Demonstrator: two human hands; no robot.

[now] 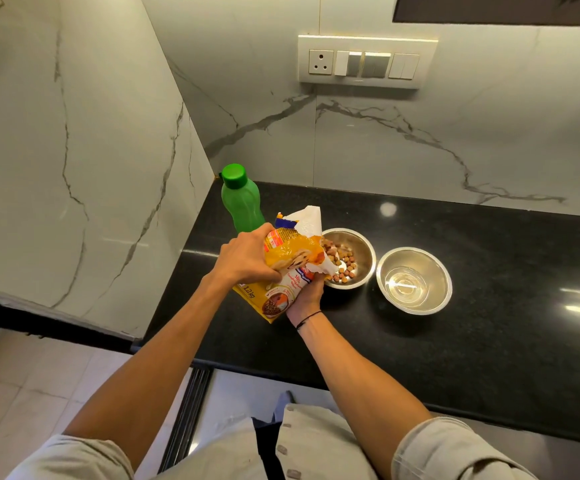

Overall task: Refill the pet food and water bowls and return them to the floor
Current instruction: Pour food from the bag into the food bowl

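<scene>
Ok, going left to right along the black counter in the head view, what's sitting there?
Green plastic bottle → yellow pet food bag, gripped by both hands → steel bowl with kibble → steel bowl with water.

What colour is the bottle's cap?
Green, a darker shade than the bottle body; the cap shows in the head view.
</scene>
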